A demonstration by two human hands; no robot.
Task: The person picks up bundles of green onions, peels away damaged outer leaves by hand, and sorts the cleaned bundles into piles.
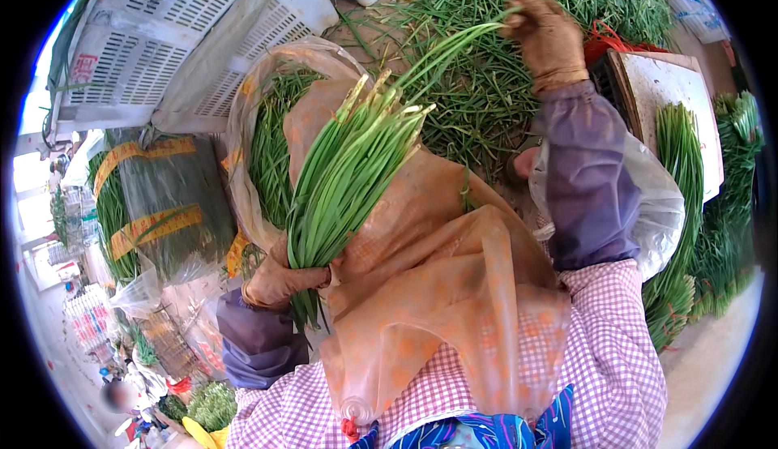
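My left hand (279, 277), in a brown glove, is closed round the leafy lower part of a thick bunch of garlic chives (348, 177). The pale cut ends of the bunch point up and away from me over my lap. At the upper right my right hand (551, 40), gloved too, pinches a few chive stalks (458, 46) by their tips. Those stalks stretch in a slanting line to the top of the bunch. Below the bunch an orange-patterned see-through plastic apron (454, 262) covers my lap.
Loose green leaves (486, 117) litter the floor ahead. A clear bag (235, 141) of greens stands at left, beside a yellow-taped wrapped bundle (182, 206). White slotted crates (243, 60) rise at upper left. Right of my arm are a white board (668, 96) and chive bundles (681, 173).
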